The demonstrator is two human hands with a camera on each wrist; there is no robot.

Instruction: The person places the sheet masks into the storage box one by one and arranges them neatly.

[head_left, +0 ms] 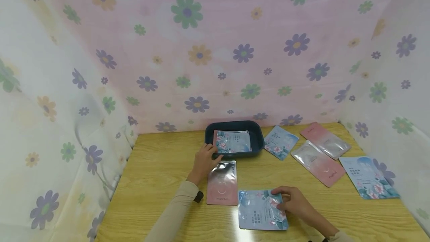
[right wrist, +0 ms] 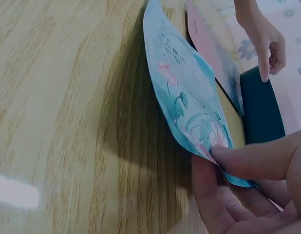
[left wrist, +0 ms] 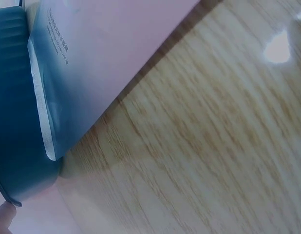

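My left hand [head_left: 203, 161] holds the near left corner of a dark teal plastic bin [head_left: 258, 142], its thumb at the rim in the left wrist view. In the bin lie blue floral sheet mask packets [head_left: 233, 142] with a pink edge showing beneath. My right hand [head_left: 295, 203] pinches the right edge of another blue floral sheet mask packet [head_left: 256, 210], thumb on top and fingers below. That packet is tilted up from the table in the right wrist view. A pink and silver sheet mask packet [head_left: 221, 188] lies flat between the hands, just in front of the bin.
Right of the bin lie a blue packet [head_left: 280, 142], two overlapping pink and silver packets [head_left: 326, 140] and another blue packet [head_left: 367, 176] near the right side. Flowered cloth [head_left: 221, 85] walls the wooden table [head_left: 161, 167] at the back and both sides.
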